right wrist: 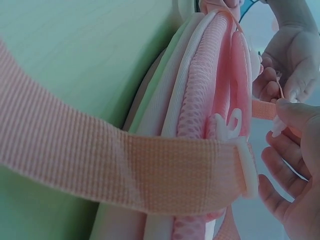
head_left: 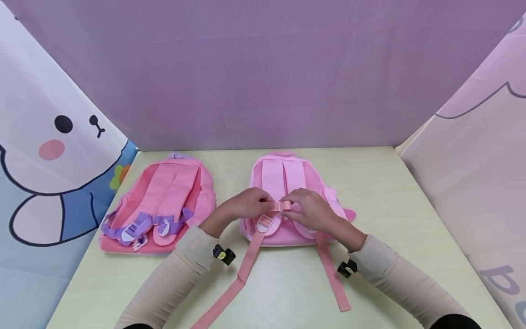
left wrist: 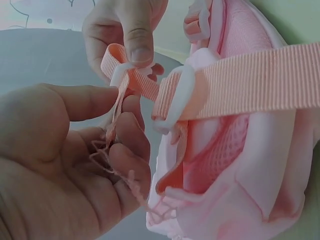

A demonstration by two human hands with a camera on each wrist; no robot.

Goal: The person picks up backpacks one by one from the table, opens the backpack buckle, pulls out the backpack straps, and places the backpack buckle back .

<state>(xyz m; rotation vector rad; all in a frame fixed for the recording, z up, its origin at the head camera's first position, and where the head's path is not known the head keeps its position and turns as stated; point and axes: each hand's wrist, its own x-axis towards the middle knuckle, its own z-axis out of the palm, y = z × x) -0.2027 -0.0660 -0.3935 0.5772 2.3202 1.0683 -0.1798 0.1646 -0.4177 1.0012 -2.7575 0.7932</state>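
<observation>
A pink backpack [head_left: 287, 173] lies on the table with its shoulder-strap side up. Above it both hands hold a short salmon webbing strap [head_left: 285, 206] that loops through a white plastic buckle [left wrist: 119, 75]. My left hand [head_left: 251, 203] pinches the strap's frayed end between thumb and fingers; loose threads [left wrist: 116, 170] dangle over its fingers in the left wrist view. My right hand [head_left: 312, 211] pinches the loop and buckle from the other side, thumb on the webbing. A white strap adjuster [head_left: 264, 223] sits below, with a long salmon strap [head_left: 242, 276] trailing from it.
To the left lies a second, coral backpack [head_left: 164, 183] with purple straps [head_left: 141, 224]. Another salmon strap tail [head_left: 332, 274] hangs toward the front of the table [head_left: 394, 192]. A purple panel [head_left: 263, 77] stands behind, with printed cloth [head_left: 53, 183] at the left.
</observation>
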